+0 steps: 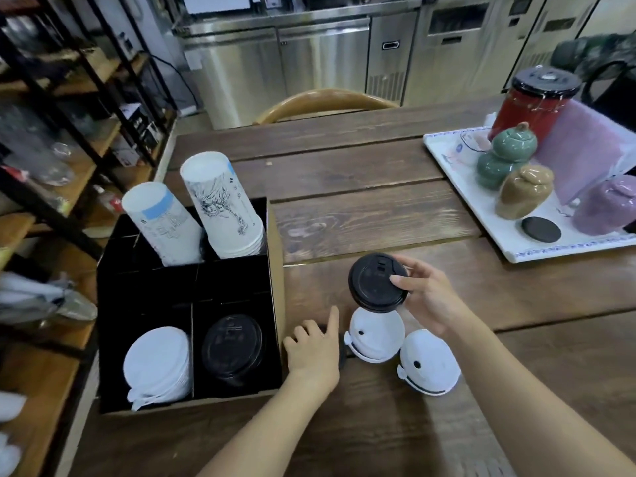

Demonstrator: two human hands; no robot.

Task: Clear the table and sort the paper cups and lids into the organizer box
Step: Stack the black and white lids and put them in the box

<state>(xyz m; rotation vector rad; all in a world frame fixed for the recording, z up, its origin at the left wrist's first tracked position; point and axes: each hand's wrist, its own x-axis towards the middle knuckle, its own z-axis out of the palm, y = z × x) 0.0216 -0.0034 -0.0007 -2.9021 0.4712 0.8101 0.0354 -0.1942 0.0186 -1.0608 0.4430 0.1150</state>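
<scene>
Pinching a black lid [377,282] by its rim, your right hand [426,297] holds it tilted above the table [378,208]. Just beneath it lie two white lids [378,333], side by side. Your left hand [315,346] rests beside them, forefinger out, holding nothing, close against the organizer box [275,270], where lid stacks and two paper cup stacks [220,201] sit in separate compartments.

White tray [447,160] holds red canister [526,111], ceramic jars [506,160]; wooden chair [323,101] behind table [344,173].
</scene>
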